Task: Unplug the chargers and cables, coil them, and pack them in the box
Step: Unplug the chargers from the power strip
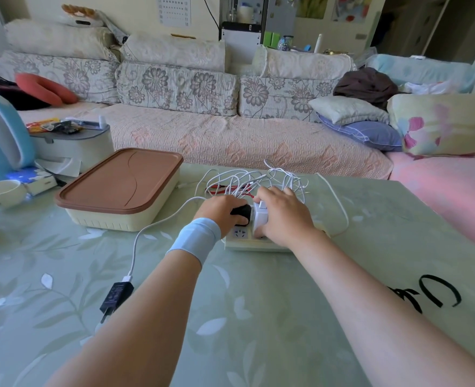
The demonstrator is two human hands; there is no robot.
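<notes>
A cream power strip lies on the table in front of me. My left hand grips a black charger plugged into it. My right hand grips a white charger beside the black one. Behind both hands lies a tangle of white and red cables. A second black charger lies unplugged near my left forearm, its white cable running back toward the strip. The cream box with a brown lid stands closed to the left.
A blue kettle, a white cup and a round grey container crowd the table's left edge. A long sofa with cushions runs behind the table. The glass tabletop has a leaf pattern.
</notes>
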